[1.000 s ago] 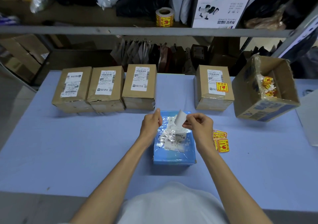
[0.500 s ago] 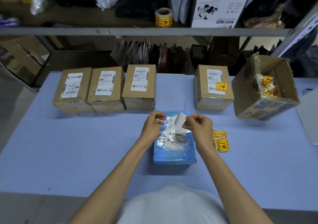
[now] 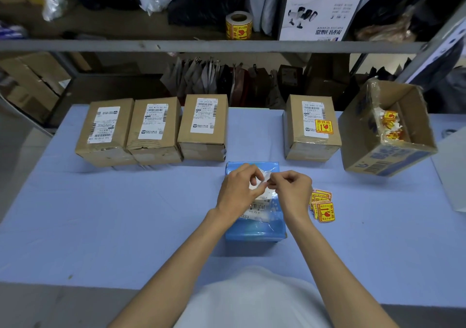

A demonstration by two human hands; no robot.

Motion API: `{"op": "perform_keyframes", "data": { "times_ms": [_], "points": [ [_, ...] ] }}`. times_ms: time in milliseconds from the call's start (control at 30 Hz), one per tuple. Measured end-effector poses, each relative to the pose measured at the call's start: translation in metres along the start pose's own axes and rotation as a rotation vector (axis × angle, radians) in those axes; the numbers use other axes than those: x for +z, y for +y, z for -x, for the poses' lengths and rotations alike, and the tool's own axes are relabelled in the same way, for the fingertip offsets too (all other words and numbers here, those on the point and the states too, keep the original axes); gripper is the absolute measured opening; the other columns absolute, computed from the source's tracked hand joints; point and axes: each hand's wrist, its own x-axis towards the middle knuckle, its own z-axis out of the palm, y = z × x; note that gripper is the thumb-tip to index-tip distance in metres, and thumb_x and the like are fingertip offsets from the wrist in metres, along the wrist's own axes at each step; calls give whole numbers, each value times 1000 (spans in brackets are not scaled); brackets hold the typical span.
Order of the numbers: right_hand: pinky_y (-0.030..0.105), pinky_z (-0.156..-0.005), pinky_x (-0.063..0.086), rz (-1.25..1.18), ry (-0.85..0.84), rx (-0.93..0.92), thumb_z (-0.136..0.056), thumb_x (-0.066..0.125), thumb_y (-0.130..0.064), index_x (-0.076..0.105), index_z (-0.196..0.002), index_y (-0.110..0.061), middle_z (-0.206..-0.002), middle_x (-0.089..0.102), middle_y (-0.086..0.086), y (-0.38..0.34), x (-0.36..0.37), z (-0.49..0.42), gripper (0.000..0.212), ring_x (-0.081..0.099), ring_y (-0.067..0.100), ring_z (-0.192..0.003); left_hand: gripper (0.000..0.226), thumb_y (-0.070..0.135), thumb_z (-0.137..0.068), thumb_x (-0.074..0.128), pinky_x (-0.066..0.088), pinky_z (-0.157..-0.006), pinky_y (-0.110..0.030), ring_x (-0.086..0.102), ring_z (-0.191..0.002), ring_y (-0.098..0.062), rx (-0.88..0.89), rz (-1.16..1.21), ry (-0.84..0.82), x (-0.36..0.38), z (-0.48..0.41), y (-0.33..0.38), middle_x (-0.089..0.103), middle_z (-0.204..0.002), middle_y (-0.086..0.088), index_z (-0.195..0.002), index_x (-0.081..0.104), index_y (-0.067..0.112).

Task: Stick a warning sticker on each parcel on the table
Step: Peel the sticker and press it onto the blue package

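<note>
Nearest to you, your two forearms reach forward over the blue counter (image 3: 100, 227) and meet above the blue parcel (image 3: 254, 229), which lies flat at the centre of the counter with a white shipping label on its top face. Your left hand (image 3: 238, 191) and right hand (image 3: 293, 189) are almost touching; the fingers of both pinch a small pale slip (image 3: 263, 179) between them, just above the parcel's label. Whether that slip is a sticker or its backing cannot be told.

Just beside your right hand, on the counter, lies a small fanned pile of yellow-and-red warning stickers (image 3: 324, 208).

Farther back, three brown parcels stand side by side, touching: the left brown parcel (image 3: 106, 131), the second brown parcel (image 3: 155, 129) and the third brown parcel (image 3: 204, 126), each carrying only a white label. Apart from them, to the right, the fourth brown parcel (image 3: 311, 126) bears a warning sticker at the lower right of its label. Beside it an open carton (image 3: 385, 131) holds crumpled sticker scraps.

Beyond the counter, on the shelf (image 3: 176, 46), stands a sticker roll (image 3: 239, 25).
</note>
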Motion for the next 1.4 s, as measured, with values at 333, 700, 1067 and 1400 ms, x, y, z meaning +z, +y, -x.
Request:
{"op": "perform_keyframes", "data": {
  "times_ms": [333, 700, 1067, 1400],
  "points": [
    [26, -59, 52, -208, -38, 9, -85, 63, -3, 65, -83, -6, -81, 67, 13, 0, -9, -7, 4, 65, 22, -69, 9, 19, -84, 72, 47, -76, -20, 61, -76, -5, -445, 510, 23, -8, -7, -12, 66, -74, 7, -76, 66, 17],
    [25, -54, 48, -146, -204, 29, -89, 60, -10, 67, -79, -8, -73, 68, 9, -5, -4, -1, 13, 64, 17, -58, 9, 14, -88, 67, 32, -40, -5, 47, -38, 5, -571, 734, -59, -17, -3, -8, 62, -74, -5, -89, 63, 6],
    [37, -64, 51, -23, -145, -33, -78, 75, -12, 69, -69, -9, -71, 70, 5, 11, -8, 3, 11, 61, 17, -67, 14, 30, -75, 80, 51, -75, -25, 66, -75, -11, -616, 635, 45, -5, 8, -20, 72, -74, 4, -71, 74, 17],
    [37, -60, 55, -33, -173, 12, -83, 69, -5, 65, -75, -5, -71, 66, 8, 26, -19, 5, 9, 61, 19, -64, 9, 22, -78, 78, 55, -77, -31, 69, -84, -14, -657, 630, 93, 1, 28, -27, 74, -88, 0, -85, 74, 20]
  ]
}}
